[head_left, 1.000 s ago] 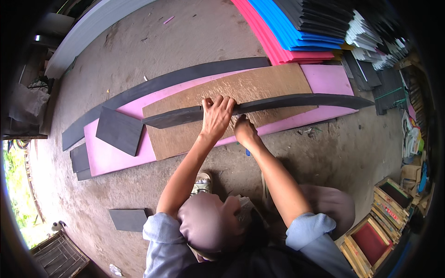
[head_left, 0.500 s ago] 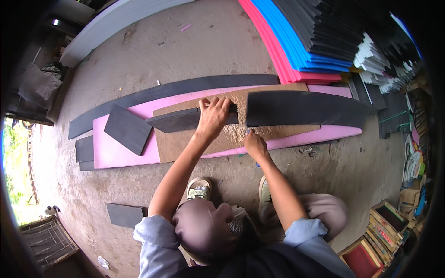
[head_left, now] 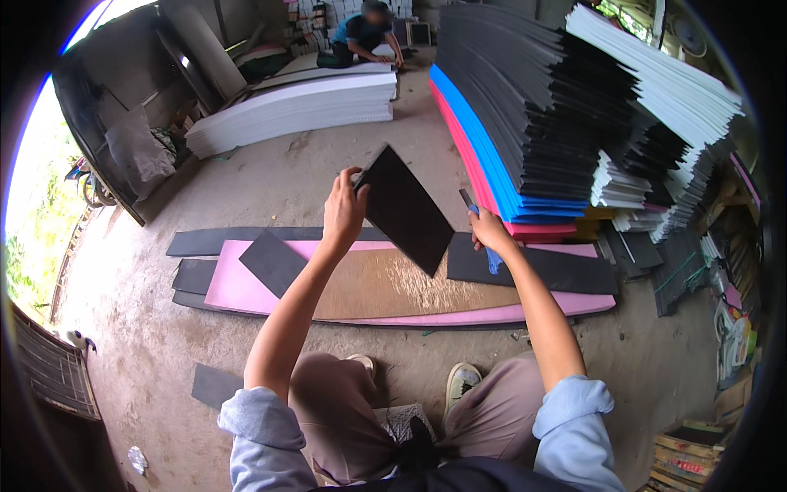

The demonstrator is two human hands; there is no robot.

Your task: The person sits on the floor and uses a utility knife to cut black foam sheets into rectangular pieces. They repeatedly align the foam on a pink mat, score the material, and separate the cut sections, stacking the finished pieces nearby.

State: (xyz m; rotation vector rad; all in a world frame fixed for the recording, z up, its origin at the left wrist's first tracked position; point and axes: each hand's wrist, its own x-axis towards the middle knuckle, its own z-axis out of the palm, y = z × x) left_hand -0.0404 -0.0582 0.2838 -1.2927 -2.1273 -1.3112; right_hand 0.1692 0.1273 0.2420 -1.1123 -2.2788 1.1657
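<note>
Black sheet (head_left: 407,215) lifted; left grip (head_left: 343,211) pinches its left edge; right grip (head_left: 489,230) clasps knife (head_left: 493,261).

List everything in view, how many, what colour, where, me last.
Held sheet: one, black, in left hand
Cutter: one, blue-handled, in right hand
Pink sheet: one, pink, on floor
Board: one, brown, on pink sheet
Small piece: one, black, on pink sheet
Wide piece: one, black, over board's right end
Long strip: one, black, behind pink sheet
Loose piece: one, grey, lower left
Tall stacks: several, black, blue, red, white, upper right
White stack: one, white, upper left
Frames: several, brown, lower right
Co-worker: one, dark top, back
Clutter: uncounted, mixed, both sides
Shoes: two, pale green, below
Left hand: one, bare, centre
Right hand: one, bare, centre
</note>
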